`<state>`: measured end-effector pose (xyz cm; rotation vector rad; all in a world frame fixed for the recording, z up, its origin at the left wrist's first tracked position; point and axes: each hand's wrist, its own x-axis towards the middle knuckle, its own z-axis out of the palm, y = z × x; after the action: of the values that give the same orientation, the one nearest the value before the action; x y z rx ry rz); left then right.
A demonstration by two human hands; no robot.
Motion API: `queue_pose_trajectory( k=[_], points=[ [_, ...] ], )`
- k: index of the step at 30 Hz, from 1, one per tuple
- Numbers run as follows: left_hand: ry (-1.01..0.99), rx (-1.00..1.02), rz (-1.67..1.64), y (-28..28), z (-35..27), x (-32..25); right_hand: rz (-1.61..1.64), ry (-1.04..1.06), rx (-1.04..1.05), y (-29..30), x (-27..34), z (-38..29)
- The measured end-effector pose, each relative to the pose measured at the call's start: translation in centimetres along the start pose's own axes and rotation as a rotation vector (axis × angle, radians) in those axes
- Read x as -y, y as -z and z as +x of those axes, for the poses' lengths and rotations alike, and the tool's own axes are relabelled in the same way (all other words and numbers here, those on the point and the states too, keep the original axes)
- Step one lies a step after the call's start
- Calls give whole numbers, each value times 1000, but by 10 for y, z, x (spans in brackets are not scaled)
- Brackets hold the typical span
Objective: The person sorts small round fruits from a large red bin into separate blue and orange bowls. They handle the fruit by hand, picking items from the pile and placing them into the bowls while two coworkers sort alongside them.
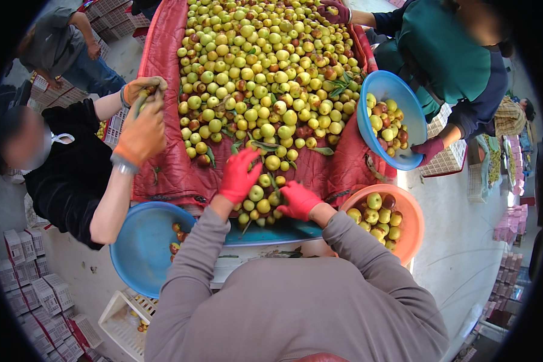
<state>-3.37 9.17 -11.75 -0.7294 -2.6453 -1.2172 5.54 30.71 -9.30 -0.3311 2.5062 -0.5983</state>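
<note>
My left hand (240, 175), in a red glove, reaches over the near edge of a heap of green and reddish-brown jujube fruits (253, 86) on a red quilted cloth (158, 135). Its fingers are spread, and no fruit shows in them. My right hand (299, 200), gloved the same way, is at the right side of a small cluster of fruits (263, 206) between the hands. Its fingertips are partly hidden among the fruits, so its hold is unclear. Loose green leaves (266, 146) lie among the fruits.
A blue basin (135, 253) with few fruits is at the left, an orange basin (414, 217) with fruits at the right. A co-worker in orange gloves (140, 131) works at the left; another at the right holds a blue basin (416, 113). A white crate (122, 326) stands below left.
</note>
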Motion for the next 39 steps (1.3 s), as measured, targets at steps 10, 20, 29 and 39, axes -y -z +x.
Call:
queue_pose_trajectory(
  k=[10,20,29,39],
  points=[
    [219,35,308,-59,137,-22,634,-176,-809,32,-40,6],
    [-266,267,74,-76,73,-68,1322,-425,-741,48,-73,28],
    [-221,468,385,-9,-33,-49,1031,-247,-570,22,-82,30],
    [147,284,-46,-6,-44,-51,1039,20,-205,-28,-36,7]
  ],
)
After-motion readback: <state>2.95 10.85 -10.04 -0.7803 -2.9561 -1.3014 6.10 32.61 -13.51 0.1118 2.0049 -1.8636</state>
